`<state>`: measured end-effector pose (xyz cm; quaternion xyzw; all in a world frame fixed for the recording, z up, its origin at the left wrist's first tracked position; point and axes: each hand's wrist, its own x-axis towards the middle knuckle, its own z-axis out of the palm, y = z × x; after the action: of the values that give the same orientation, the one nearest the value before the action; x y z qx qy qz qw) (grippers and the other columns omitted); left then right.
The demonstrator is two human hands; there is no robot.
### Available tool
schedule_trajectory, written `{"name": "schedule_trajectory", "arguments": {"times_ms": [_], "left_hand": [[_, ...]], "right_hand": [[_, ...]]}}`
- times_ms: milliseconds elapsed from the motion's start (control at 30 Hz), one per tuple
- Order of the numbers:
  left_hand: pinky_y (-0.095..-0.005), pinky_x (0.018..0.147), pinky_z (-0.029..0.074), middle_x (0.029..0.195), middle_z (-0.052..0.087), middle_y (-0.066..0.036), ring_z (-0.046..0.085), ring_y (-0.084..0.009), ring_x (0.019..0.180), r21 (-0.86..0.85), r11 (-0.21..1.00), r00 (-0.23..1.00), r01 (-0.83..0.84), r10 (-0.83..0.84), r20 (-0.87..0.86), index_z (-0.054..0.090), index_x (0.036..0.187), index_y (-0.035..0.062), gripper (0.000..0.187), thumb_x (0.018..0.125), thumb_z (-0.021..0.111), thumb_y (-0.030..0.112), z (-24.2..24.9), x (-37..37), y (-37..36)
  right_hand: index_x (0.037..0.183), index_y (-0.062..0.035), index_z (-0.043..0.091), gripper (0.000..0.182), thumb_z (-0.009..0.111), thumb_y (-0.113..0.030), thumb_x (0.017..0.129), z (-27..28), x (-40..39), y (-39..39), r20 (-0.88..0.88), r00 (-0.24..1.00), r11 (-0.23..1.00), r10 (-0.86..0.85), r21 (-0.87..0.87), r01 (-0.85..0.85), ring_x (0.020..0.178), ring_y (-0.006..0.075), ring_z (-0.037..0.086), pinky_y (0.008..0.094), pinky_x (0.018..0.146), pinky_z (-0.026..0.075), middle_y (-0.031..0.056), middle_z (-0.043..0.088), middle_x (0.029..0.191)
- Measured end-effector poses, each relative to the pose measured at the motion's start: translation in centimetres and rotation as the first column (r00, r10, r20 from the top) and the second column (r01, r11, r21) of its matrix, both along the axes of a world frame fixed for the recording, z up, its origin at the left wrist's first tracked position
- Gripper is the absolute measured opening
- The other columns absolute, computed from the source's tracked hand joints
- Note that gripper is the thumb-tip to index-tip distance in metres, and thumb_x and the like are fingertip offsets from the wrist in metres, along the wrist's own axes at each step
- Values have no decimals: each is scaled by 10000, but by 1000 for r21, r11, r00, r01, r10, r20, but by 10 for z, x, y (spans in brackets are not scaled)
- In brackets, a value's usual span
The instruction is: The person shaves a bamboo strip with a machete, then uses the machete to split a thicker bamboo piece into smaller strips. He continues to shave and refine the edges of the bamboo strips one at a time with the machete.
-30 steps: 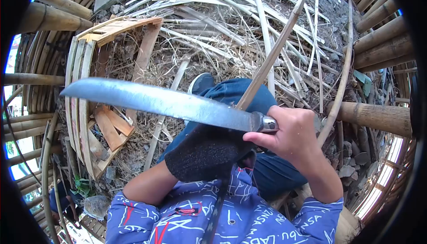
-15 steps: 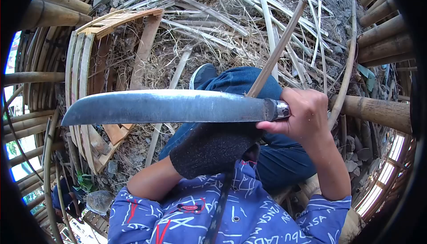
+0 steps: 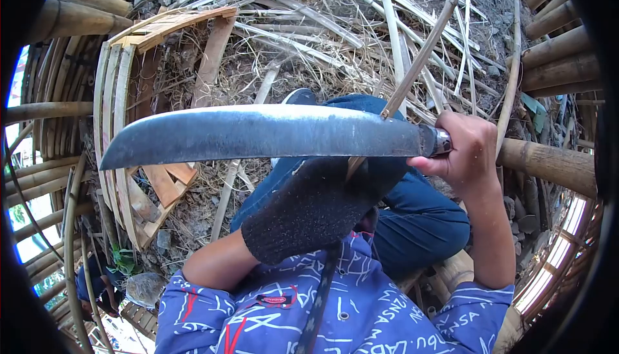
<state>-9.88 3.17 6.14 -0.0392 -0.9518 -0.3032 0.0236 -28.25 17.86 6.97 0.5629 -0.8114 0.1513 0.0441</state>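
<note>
A long, broad machete (image 3: 258, 136) lies across the middle of the view, its tip at the left. Bare fingers of my right hand (image 3: 471, 151) are wrapped round its dark handle. Below the blade is my left hand (image 3: 322, 199) in a black glove, its fingers mostly hidden behind the blade. A narrow bamboo strip (image 3: 425, 51) slants down from the top right, meets the upper edge of the blade near the handle, and its lower end shows beneath the blade by the glove.
Pale bamboo strips (image 3: 309, 15) lie scattered over the ground. A slatted wooden frame (image 3: 119, 96) stands at the left. Bamboo poles (image 3: 548, 166) surround the place. Another person (image 3: 97, 286) is partly visible at the lower left.
My right hand and the machete have moved up and to the right. The gloved left hand has shifted right, and the strip's lower end now shows below the blade.
</note>
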Motion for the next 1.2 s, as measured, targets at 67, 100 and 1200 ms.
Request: {"name": "schedule_trajectory", "arguments": {"times_ms": [67,100,1200], "left_hand": [[-391,778,511,1004,622,-106,641,-272,898,-10,1000,999,5,-6,-33,583,1181,138,415,768,610,173,-2,0,1],[-394,769,512,1009,616,-107,640,-269,894,-18,1000,998,11,-12,-68,580,1186,139,416,772,612,172,-4,0,1],[-297,530,445,597,538,-61,538,-102,573,520,639,766,-567,176,618,512,740,19,290,794,693,239,43,-3,-19]], "right_hand": [[542,-71,413,753,596,-799,601,0,-1,0,7,1000,1000,11,-8,-11,411,248,492,348,416,390,65,395,462],[542,-71,413,753,596,-799,601,-1,-2,-1,6,1000,1000,10,-8,-10,411,248,492,348,416,390,65,395,462],[563,-26,526,771,453,-765,772,-15,-82,48,292,817,860,-497,43,508,486,218,555,385,492,403,83,512,487]]}}
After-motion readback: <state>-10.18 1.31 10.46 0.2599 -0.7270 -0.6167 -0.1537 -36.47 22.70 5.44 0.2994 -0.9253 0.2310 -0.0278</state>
